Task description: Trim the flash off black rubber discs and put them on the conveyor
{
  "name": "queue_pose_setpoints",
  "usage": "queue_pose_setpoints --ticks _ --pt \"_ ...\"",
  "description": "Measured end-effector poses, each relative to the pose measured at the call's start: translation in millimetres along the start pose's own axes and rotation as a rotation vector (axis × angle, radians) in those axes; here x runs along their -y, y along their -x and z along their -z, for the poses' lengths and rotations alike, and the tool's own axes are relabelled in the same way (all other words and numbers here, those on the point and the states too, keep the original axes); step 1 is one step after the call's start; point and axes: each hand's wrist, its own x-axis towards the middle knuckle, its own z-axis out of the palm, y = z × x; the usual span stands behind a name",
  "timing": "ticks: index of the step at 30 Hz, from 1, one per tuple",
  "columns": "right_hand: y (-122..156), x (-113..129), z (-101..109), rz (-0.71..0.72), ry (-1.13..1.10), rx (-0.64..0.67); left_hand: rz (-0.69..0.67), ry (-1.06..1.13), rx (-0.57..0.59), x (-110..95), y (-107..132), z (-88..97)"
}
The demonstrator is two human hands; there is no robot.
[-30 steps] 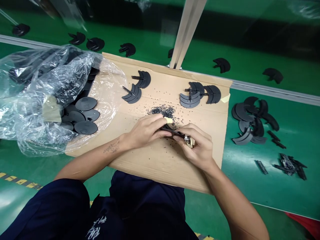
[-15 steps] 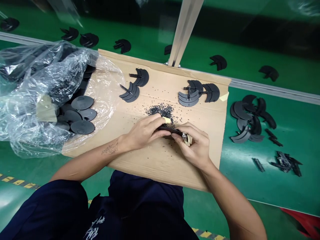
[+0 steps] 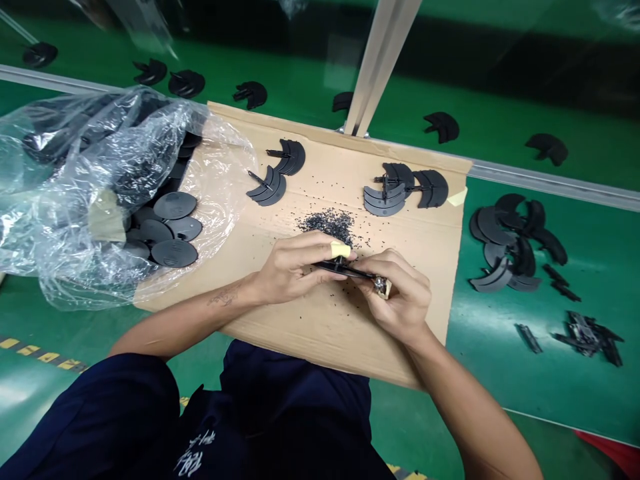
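A cardboard sheet [image 3: 310,327] covers the green tabletop [image 3: 585,267], apparently to catch black crumbs [image 3: 327,227]. Above it, the curled left hand [image 3: 295,270] steadies a slim black plastic part [image 3: 345,269], while the right hand [image 3: 403,293] closes around its metal end [image 3: 383,287].

A cardboard sheet [image 3: 320,333] lies on the workbench [image 3: 575,393], with a plastic bag [image 3: 95,200] of round discs [image 3: 175,253] over its left side. 4 stacks of crescent-shaped parts [image 3: 265,188] lie along its far edge, a heap of granules [image 3: 327,225] nearer. Nearer still, the left hand [image 3: 293,267] and right hand [image 3: 403,300] hold a slim bar [image 3: 345,269]. More crescent-shaped parts [image 3: 493,227] lie on the workbench to the right.
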Motion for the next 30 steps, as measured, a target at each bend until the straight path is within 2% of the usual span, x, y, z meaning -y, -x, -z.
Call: queue_pose_setpoints --ticks 6,10,13,18,20,25,30 --pt "-0.8 -0.2 -0.2 0.026 -0.001 0.015 -0.005 -0.009 -0.009 -1.2 -0.5 1.6" --pt "-1.6 2.8 -0.9 -0.035 -0.042 0.000 0.041 0.049 0.063 0.8 -1.2 1.9" --pt "-2.8 5.0 -0.2 -0.096 -0.078 0.002 0.112 0.137 0.125 0.6 -1.3 1.3" --pt "-4.4 6.1 3.3 -0.198 -0.178 0.003 0.312 0.394 0.133 -2.9 -2.1 3.5" --pt "-5.4 6.1 4.8 -0.234 -0.237 -0.014 0.352 0.490 0.140 -2.8 -3.3 4.4" --pt "-7.7 6.6 6.0 -0.269 -0.242 0.045 0.321 0.409 0.118 -0.7 -4.4 3.4" --pt "-10.2 7.0 10.4 -0.188 -0.283 0.079 0.343 0.406 0.192 -4.5 -4.0 5.7"
